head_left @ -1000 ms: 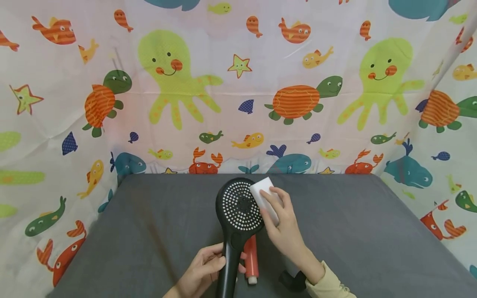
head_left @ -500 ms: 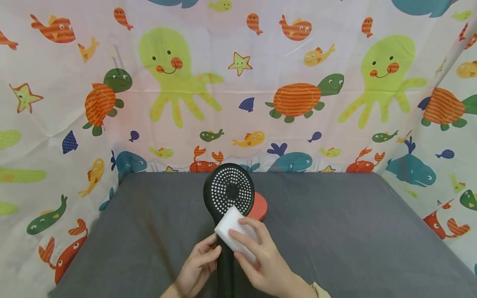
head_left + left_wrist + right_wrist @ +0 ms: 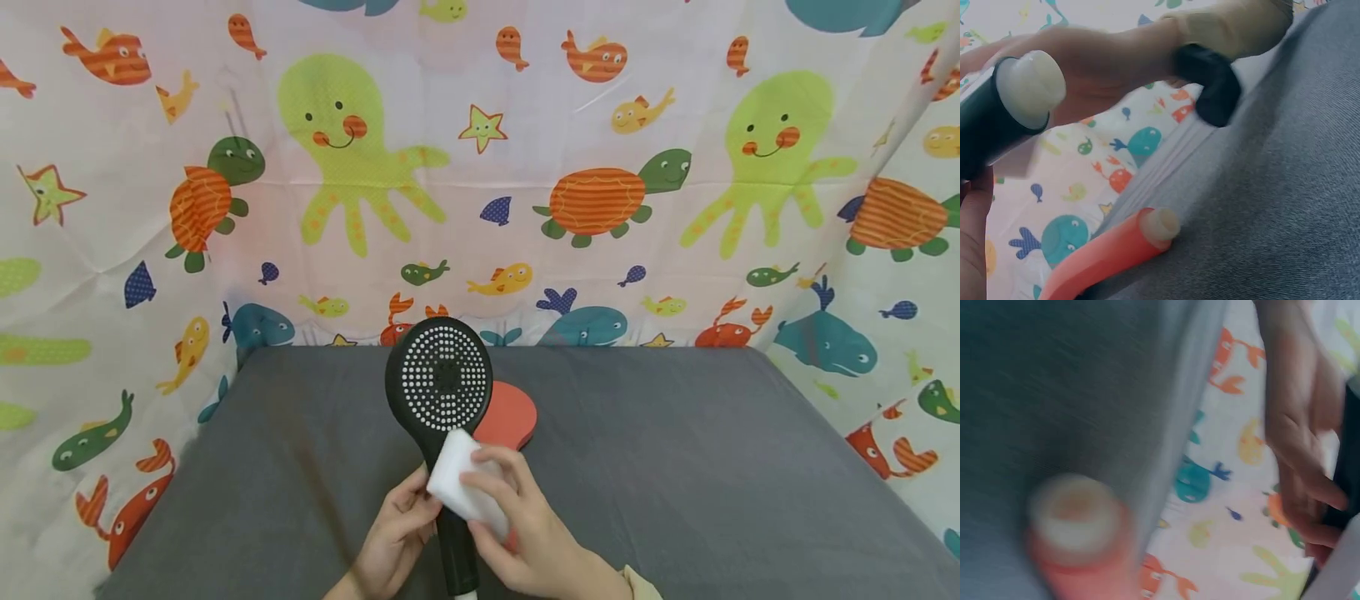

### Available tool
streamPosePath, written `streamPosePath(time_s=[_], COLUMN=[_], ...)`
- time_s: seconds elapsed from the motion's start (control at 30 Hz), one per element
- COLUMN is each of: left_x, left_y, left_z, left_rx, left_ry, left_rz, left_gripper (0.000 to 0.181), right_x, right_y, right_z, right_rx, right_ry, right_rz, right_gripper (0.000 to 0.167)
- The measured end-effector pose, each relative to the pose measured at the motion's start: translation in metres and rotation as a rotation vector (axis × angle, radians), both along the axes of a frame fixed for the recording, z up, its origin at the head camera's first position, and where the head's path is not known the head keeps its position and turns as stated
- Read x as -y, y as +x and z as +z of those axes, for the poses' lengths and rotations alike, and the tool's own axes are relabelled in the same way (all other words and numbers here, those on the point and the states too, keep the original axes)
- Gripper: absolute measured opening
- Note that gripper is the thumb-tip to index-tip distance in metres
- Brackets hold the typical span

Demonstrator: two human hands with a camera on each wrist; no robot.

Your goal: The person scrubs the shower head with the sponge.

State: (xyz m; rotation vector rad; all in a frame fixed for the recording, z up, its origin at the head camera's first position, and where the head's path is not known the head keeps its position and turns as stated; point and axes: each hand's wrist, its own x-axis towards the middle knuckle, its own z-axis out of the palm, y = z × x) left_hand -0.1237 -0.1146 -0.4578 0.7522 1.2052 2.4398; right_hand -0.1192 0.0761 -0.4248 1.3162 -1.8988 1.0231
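Note:
A black shower head (image 3: pixel 420 400) with a round face of white nozzles is held up over the table, tilted with its face toward the head camera. My left hand (image 3: pixel 397 529) grips its handle from the left side. In my right hand (image 3: pixel 532 529) is a white sponge (image 3: pixel 456 475), pinched between thumb and fingers and against the upper handle, just below the head. Behind them lies a coral-red shower head (image 3: pixel 512 414), partly covered by the black one and my right hand. Its handle (image 3: pixel 1107 256) shows in the left wrist view, ending in a pale connector.
Grey cloth covers the table (image 3: pixel 675 467). A white curtain (image 3: pixel 465 225) printed with sea animals stands at the back and both sides. A dark curved piece (image 3: pixel 1213 87) sits by my right wrist in the left wrist view.
The sponge has gone from the right edge of the nozzle face down and left to the upper handle. The black shower head has shifted up and left, and its tilt has changed.

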Motion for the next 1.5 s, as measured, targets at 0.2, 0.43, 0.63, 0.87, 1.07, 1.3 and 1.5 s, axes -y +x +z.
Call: streamPosePath(time_s=[0.2, 0.43, 0.63, 0.87, 1.07, 1.3, 1.5], left_x=[0.0, 0.006, 0.007, 0.003, 0.001, 0.008, 0.006], left_y=[0.003, -0.003, -0.005, 0.0, 0.002, -0.008, -0.01], left_z=[-0.002, 0.006, 0.011, 0.01, 0.008, 0.008, 0.005], left_rx=[0.023, -0.046, -0.129, -0.09, -0.096, -0.09, -0.155], left_ry=[-0.064, 0.085, 0.1, 0.022, -0.032, -0.037, -0.037], left_rz=[0.03, 0.033, 0.073, 0.089, 0.106, 0.214, 0.229], left_gripper=[0.044, 0.047, 0.047, 0.038, 0.036, 0.032, 0.035], right_x=[0.011, -0.001, -0.005, 0.006, 0.015, -0.003, -0.008], right_y=[-0.003, 0.018, 0.021, 0.004, -0.002, 0.012, 0.01], right_z=[0.003, -0.011, -0.01, 0.0, 0.009, -0.01, -0.023], right_rx=[0.11, -0.01, -0.172, 0.003, 0.125, 0.246, 0.236], right_ry=[-0.012, 0.084, 0.129, -0.007, -0.032, 0.108, 0.052], right_rz=[-0.114, 0.002, 0.066, -0.001, -0.111, 0.017, 0.059], right_gripper=[0.037, 0.03, 0.026, 0.03, 0.037, 0.044, 0.039])
